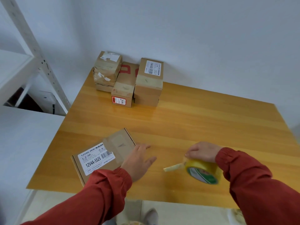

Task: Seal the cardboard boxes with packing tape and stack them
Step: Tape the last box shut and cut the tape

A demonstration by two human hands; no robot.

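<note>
At the lower left of the frame, the flat brown cardboard box carries a white label reading "12V4A 48W" and "12V4A-5525"; a barcode sits beside. Other labels, at the upper centre, are too small to read.

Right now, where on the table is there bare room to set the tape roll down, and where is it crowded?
The widest bare patch of the table lies between the stacked boxes at the far edge and the two hands. The far right side is bare too. A narrow gap lies between the left hand and the right hand holding the tape roll. The near left, around the labelled box, is crowded.

Glossy wood table, matt cardboard box
</note>
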